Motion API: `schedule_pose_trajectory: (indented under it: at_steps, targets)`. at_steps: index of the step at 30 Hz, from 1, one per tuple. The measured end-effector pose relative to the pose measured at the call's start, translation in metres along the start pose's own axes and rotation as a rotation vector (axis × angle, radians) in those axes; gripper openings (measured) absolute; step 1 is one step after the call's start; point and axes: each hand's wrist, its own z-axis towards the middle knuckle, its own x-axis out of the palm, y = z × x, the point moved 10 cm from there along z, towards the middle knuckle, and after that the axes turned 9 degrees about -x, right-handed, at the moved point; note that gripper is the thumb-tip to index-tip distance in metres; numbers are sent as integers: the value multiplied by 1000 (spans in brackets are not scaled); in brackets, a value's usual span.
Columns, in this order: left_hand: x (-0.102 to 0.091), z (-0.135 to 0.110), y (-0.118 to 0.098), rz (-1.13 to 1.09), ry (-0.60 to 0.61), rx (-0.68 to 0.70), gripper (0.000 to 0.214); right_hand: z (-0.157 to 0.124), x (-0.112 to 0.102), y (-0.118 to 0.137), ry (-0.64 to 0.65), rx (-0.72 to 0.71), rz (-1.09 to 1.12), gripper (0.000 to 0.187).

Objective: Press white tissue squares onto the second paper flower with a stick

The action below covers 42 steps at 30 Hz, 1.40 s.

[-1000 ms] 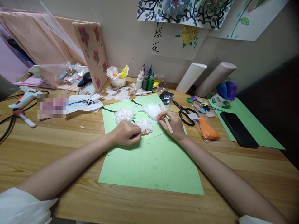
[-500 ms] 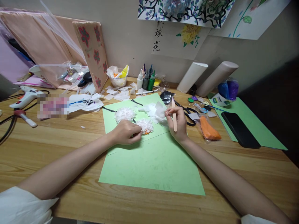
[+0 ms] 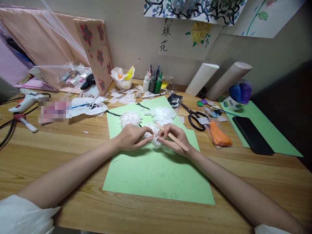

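My right hand [image 3: 176, 138] is closed, with a flat wooden craft stick [image 3: 175, 139] lying across its fingers. Its thumb and fingertips also pinch a small piece of white tissue paper [image 3: 156, 143]. Thumb and index finger of my left hand [image 3: 133, 136] come together at the same piece, where a speck of orange shows. Just behind the fingertips is a fluffy white paper flower [image 3: 149, 134], partly hidden by the hands. A second white flower [image 3: 130, 119] lies behind my left hand, near black painted lines on the green paper [image 3: 158, 175].
Loose white tissue squares [image 3: 162, 114] are heaped behind my right hand. Black scissors [image 3: 196, 120], a bag of orange clay [image 3: 219, 134] and a black phone [image 3: 253, 135] lie to the right. Paint bottles [image 3: 152, 83] stand at the back; a glue gun [image 3: 28, 100] lies left.
My right hand has moved left and down from the tissue heap to my left hand, bringing a tissue piece. The stick has tilted from upright to slanting. My left finger and thumb have extended toward it.
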Motion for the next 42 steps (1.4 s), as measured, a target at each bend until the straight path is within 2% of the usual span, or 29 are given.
schedule_pose_trajectory:
  at_steps: [6,9,11,14,15,17,22,25,30,38,42]
  targets:
    - [3,-1,-6,27,5,63,11,2,-3,-6,-23,26,25,20]
    - [6,-1,-7,14,48,68,10,0,-7,-6,-46,19,-56,16]
    - [10,-1,-8,1,90,76,9,-3,-16,-1,-131,-29,-144,16]
    - [14,-2,-10,-5,136,81,9,-13,-32,15,-299,-178,-216,36]
    - [14,-2,-9,-2,141,75,9,-16,-32,21,-320,-230,-222,41]
    - [16,-2,-7,6,148,54,8,-19,-25,32,-278,-328,-231,46]
    - [17,-1,-2,22,136,12,4,-23,17,61,29,-617,-327,43]
    - [18,-2,0,45,138,-2,4,-23,30,61,121,-654,-457,40]
    - [18,-2,0,57,145,-4,6,-23,29,63,99,-669,-561,39]
    - [15,-2,-7,16,157,67,12,-30,15,71,-48,-725,-487,41]
    - [14,-2,-5,-25,155,48,13,-30,23,73,25,-734,-524,41]
